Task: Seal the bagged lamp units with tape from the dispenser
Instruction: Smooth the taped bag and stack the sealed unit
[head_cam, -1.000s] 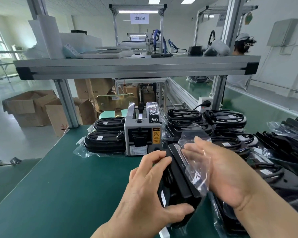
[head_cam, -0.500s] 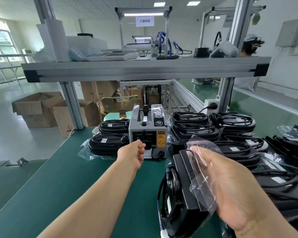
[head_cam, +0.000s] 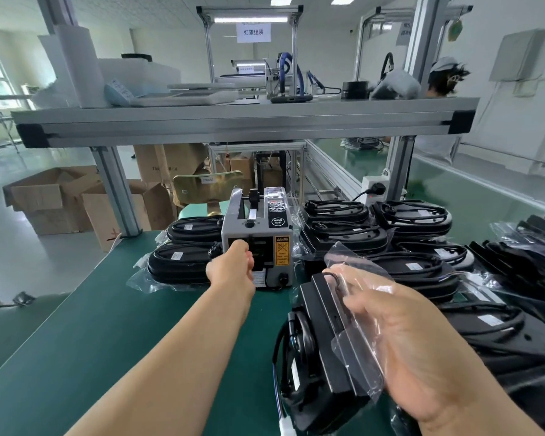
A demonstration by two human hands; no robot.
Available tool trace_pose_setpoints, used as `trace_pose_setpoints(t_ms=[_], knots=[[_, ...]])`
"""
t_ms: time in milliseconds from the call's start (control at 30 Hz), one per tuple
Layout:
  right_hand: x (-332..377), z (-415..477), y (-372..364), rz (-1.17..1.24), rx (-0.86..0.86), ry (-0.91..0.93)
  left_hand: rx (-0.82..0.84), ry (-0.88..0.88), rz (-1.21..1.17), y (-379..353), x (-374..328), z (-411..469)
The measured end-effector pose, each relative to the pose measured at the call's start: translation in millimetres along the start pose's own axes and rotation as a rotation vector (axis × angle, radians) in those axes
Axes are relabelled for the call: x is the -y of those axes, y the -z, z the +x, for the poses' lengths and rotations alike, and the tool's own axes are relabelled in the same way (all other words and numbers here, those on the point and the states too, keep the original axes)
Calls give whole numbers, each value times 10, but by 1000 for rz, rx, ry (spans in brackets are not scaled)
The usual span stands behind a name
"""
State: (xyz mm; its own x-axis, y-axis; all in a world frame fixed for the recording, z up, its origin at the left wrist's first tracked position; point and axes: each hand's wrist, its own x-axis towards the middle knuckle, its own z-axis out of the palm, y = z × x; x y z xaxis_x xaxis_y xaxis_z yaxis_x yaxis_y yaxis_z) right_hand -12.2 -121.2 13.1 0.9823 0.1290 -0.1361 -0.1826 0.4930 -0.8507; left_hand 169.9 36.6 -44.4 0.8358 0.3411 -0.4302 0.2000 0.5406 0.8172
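Observation:
A grey automatic tape dispenser (head_cam: 258, 228) stands on the green bench (head_cam: 76, 341), its outlet facing me. My left hand (head_cam: 231, 267) is stretched out to that outlet, fingers bunched at the slot; any tape piece is hidden by the fingers. My right hand (head_cam: 415, 354) holds a black lamp unit in a clear plastic bag (head_cam: 318, 350) upright on its edge near me, with the loose bag flap folded under my palm and fingers.
Bagged black lamp units lie left of the dispenser (head_cam: 183, 256) and in stacks to its right (head_cam: 375, 231), spreading along the right side (head_cam: 516, 294). An aluminium shelf frame (head_cam: 242, 121) spans overhead. Cardboard boxes (head_cam: 57, 196) sit on the floor at left. A person works beyond the shelf at right.
My left hand let go of the bagged lamp unit and reached forward to the dispenser's outlet. My right hand kept the unit and tilted it up slightly.

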Motion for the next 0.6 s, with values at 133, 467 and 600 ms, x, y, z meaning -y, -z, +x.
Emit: trace_pose_setpoints(t_ms=[133, 467, 600], knots=[[1, 0, 66, 83, -68, 30, 572, -136, 220, 422, -245, -637], [-120, -26, -77, 240, 97, 22, 923, -333, 748, 747, -381, -1620], [-148, -29, -93, 298, 54, 14, 875, -420, 863, 778, -361, -1588]])
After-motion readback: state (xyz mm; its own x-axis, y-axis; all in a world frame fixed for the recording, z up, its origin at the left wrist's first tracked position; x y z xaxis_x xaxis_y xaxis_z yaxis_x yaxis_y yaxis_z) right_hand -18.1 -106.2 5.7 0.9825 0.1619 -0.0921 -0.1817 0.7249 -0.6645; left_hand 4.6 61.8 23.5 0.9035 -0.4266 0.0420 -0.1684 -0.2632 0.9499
